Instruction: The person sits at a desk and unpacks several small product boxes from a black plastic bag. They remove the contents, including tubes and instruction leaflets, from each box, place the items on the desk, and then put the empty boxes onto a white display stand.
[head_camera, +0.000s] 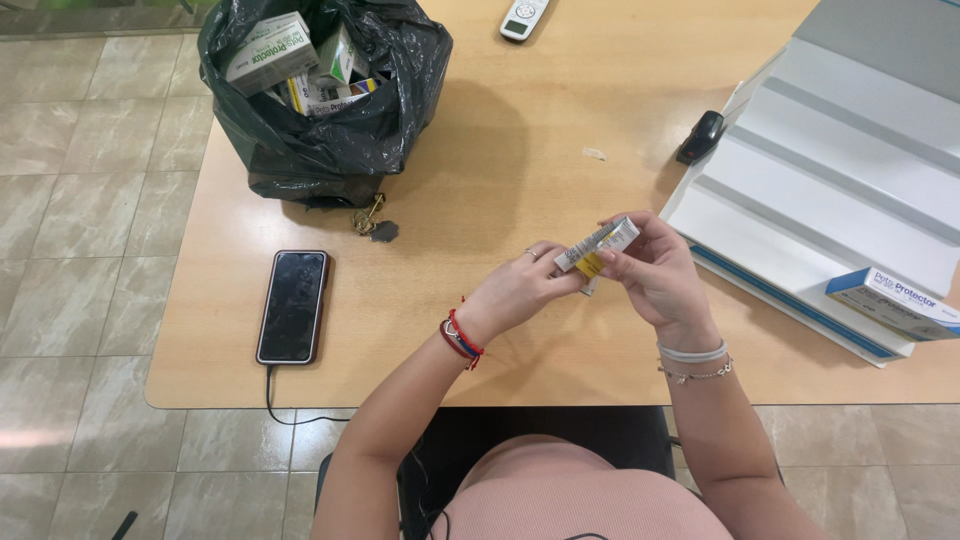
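Both the left hand (520, 290) and right hand (655, 272) were closed, pinching a small white-and-yellow cardboard box (598, 246) between them above the light wooden bench (480, 190), right of a black smartphone (293, 305).

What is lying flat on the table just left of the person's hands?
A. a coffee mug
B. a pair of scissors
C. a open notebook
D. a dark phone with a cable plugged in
D: a dark phone lies flat on the wooden table, a cable trailing off its near end, left of the left hand.
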